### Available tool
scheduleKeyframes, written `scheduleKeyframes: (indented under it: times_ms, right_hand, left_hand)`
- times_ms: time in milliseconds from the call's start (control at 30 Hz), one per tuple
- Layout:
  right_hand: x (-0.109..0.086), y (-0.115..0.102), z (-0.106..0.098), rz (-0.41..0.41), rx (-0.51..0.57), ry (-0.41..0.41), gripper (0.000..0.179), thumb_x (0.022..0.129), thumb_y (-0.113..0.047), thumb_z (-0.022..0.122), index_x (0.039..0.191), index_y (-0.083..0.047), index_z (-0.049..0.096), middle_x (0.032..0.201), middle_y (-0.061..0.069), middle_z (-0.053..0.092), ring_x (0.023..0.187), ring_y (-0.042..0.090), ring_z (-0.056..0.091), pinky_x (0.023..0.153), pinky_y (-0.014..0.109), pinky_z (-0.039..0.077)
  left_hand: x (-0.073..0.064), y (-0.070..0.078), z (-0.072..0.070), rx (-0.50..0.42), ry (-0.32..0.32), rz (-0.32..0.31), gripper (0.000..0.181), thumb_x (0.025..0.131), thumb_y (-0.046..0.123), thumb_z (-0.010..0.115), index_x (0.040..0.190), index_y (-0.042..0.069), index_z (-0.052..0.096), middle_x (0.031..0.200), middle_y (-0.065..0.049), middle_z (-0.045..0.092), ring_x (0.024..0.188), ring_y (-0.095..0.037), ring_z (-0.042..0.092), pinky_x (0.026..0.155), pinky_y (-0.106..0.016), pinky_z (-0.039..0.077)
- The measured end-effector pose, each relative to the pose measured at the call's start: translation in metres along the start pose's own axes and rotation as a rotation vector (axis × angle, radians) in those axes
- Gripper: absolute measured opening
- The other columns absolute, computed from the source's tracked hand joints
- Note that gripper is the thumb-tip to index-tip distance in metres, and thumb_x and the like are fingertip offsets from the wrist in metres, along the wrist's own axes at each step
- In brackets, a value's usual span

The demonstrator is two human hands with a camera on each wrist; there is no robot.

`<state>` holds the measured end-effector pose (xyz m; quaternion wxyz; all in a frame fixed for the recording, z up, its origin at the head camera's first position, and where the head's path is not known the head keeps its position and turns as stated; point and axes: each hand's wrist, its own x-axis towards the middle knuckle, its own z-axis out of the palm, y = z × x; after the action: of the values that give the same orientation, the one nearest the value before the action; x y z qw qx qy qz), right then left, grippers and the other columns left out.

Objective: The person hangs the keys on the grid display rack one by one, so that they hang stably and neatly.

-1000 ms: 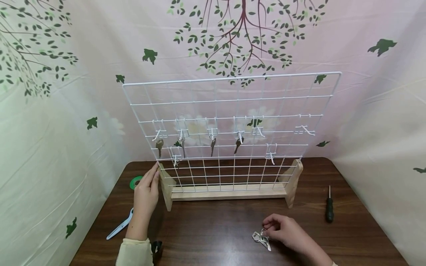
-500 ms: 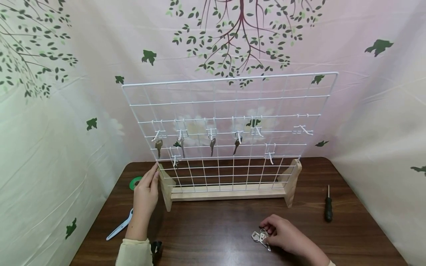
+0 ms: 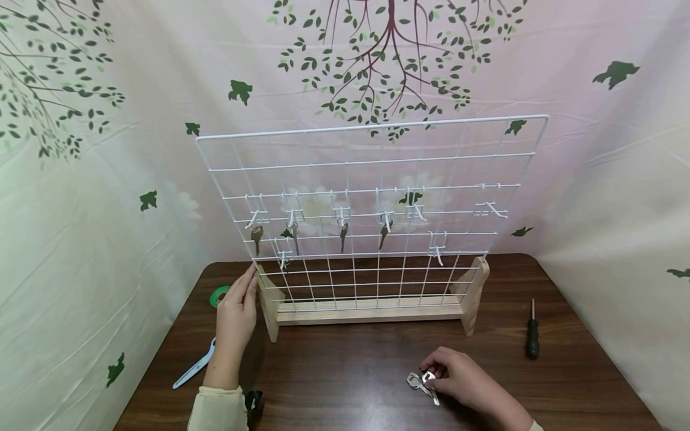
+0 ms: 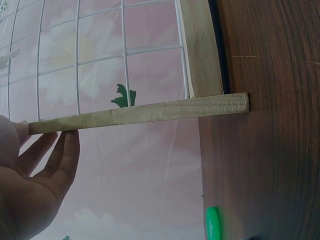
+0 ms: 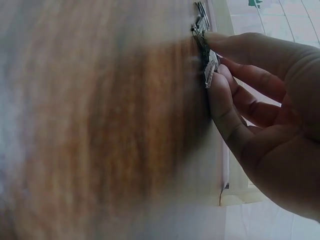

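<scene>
At the lower right, my right hand (image 3: 460, 378) pinches at a small bunch of silver keys (image 3: 415, 381) with rings, low over the table. The right wrist view has a key (image 5: 212, 62) between thumb and fingertips, beside other keys. My left hand (image 3: 237, 310) holds the left wooden upright (image 3: 268, 302) of a rack, thumb and fingers on opposite sides of the wood (image 4: 135, 114). That rack carries a white wire grid (image 3: 372, 161) with several white hooks. Single keys hang from hooks in the upper row, among them a brass-coloured key (image 3: 257, 236) at the left.
A black-handled screwdriver (image 3: 532, 338) lies to the right of the rack. On the left are a green tape roll (image 3: 218, 296) and light-blue scissors (image 3: 195, 366), partly behind the forearm. A dark object (image 3: 253, 404) sits by the left sleeve. Printed cloth walls surround the brown table (image 3: 334, 371).
The right hand's fingers have shifted slightly left among the keys, which have turned a little. The left hand has stayed on the wooden upright.
</scene>
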<state>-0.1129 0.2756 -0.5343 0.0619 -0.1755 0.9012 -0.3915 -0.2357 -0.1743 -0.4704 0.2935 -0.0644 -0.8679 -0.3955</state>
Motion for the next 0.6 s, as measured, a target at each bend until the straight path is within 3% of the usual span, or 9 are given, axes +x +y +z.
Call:
scheduleKeyframes:
  times_ms: [600]
  right_hand:
    - [-0.0015, 0.0048, 0.0014, 0.015, 0.059, 0.021, 0.014, 0.091, -0.016, 0.085, 0.102, -0.013, 0.078, 0.094, -0.005, 0.069, 0.081, -0.009, 0.056, 0.067, 0.018, 0.051]
  left_hand:
    - [-0.0008, 0.0000, -0.0001, 0.006, 0.011, 0.019, 0.041, 0.113, 0.018, 0.055, 0.153, 0.015, 0.061, 0.146, -0.020, 0.068, 0.132, -0.044, 0.067, 0.103, -0.063, 0.058]
